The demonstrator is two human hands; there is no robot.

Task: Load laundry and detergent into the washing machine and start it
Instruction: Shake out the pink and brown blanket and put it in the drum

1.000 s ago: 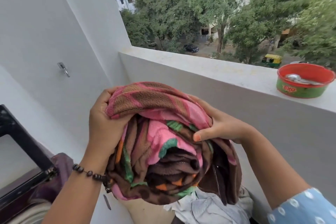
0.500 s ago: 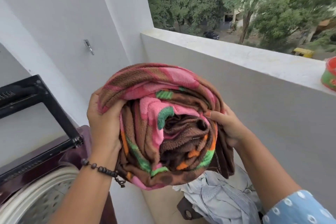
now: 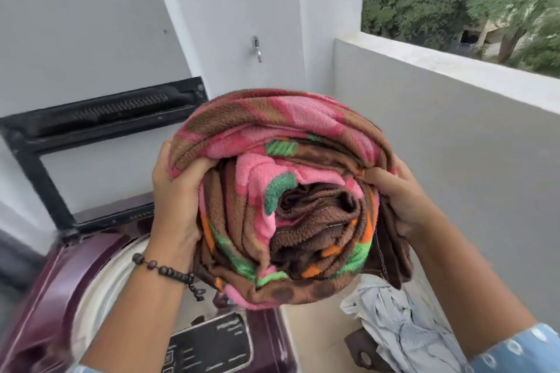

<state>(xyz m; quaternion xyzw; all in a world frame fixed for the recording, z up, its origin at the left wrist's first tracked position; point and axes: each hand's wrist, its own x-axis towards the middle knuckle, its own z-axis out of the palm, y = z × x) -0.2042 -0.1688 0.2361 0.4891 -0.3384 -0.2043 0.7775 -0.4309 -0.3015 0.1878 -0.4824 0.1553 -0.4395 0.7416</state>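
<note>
We have swung the rolled blanket [image 3: 291, 200] leftward since a second ago — left hand [image 3: 175, 200] and right hand [image 3: 400, 200] both grasping it — now above the washing machine [image 3: 69, 291], open lid [image 3: 100, 142] raised, loading imminent.

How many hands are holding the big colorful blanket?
2. The left hand grips the blanket on its left side; the right hand grips its right side.
</note>
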